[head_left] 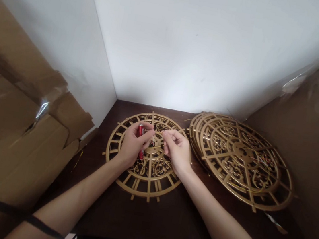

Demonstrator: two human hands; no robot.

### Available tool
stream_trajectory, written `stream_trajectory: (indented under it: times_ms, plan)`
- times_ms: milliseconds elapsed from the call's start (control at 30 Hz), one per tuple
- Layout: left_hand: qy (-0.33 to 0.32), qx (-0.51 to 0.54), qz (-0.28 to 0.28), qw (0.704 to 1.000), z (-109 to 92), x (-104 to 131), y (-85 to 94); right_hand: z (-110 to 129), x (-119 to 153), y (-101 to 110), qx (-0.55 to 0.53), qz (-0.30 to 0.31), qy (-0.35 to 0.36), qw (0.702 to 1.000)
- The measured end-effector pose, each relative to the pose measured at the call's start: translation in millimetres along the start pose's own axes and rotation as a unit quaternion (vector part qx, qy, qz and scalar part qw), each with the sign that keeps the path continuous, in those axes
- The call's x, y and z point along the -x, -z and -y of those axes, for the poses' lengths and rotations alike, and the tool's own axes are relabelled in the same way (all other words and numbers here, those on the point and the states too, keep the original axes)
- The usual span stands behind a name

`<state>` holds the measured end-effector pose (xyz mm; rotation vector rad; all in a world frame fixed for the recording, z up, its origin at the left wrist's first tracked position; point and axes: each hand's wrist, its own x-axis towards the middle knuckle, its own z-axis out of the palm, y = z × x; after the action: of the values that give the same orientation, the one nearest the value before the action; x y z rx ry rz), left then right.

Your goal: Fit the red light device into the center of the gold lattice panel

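A round gold openwork frame [148, 194] with curled ornaments lies flat on the dark brown table [148, 223]. Over its left half, my left hand [135, 142] is closed around a red cylindrical tool [140, 129], whose two ends show above and below the fingers. Thin strands show by its fingertips. My right hand [177, 147] is a short way to the right, above the frame, its thumb and index finger pinched together; anything between them is too small to make out.
Several similar gold frames [227, 188] are stacked at the right, with thin wires on top. Cardboard [7, 131] stands at the left, more cardboard [311, 141] at the right. A white wall [189, 51] rises behind. A black strap [9, 210] crosses the lower left.
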<state>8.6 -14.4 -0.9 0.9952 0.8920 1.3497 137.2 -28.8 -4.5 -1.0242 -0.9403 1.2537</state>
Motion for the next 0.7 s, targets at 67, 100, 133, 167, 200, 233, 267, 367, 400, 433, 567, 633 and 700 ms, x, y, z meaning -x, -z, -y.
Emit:
stream_trajectory:
  times_ms: [67,100,133,167,200,233,267,367,400,433,567,633,700]
  plan:
    - [0.001,-0.002,0.000,1.000,-0.1,0.0,0.2,-0.5,-0.2,0.3,0.012,-0.004,0.017,1.000]
    - [0.000,-0.003,0.002,1.000,-0.3,0.1,0.3,-0.8,-0.2,0.4,0.017,-0.006,0.024,1.000]
    - [0.001,-0.003,0.004,1.000,-0.4,0.2,0.4,-1.2,-0.3,0.5,0.020,-0.008,0.030,0.999]
    - [0.001,-0.002,0.005,1.000,-0.4,0.2,0.4,-1.5,-0.2,0.5,0.021,-0.010,0.035,0.999]
    - [0.001,-0.002,0.006,1.000,-0.4,0.2,0.5,-1.8,-0.2,0.5,0.022,-0.012,0.040,0.999]
    - [0.002,-0.002,0.007,1.000,-0.3,0.2,0.5,-2.2,-0.1,0.5,0.023,-0.013,0.044,0.999]
    - [0.002,-0.002,0.009,1.000,-0.2,0.3,0.5,-2.4,-0.1,0.5,0.025,-0.013,0.048,0.998]
    - [0.002,0.002,0.018,1.000,0.0,0.5,0.3,-3.1,0.0,0.9,0.031,-0.016,0.057,0.998]
    - [0.004,0.006,0.022,1.000,-0.3,0.7,0.1,-3.2,0.1,1.1,0.031,-0.018,0.058,0.998]
    - [0.008,0.011,0.028,1.000,-0.8,0.8,-0.2,-3.3,0.1,1.2,0.031,-0.019,0.059,0.998]
    - [0.022,0.051,0.045,0.997,-4.4,-0.4,-1.5,-3.4,0.4,1.1,0.025,-0.018,0.057,0.998]
    - [0.032,0.080,0.046,0.995,-5.9,-1.8,-2.0,-3.4,0.6,1.1,0.019,-0.014,0.053,0.998]
    - [0.038,0.104,0.045,0.993,-6.0,-3.0,-2.5,-3.1,0.9,1.2,0.012,-0.008,0.049,0.999]
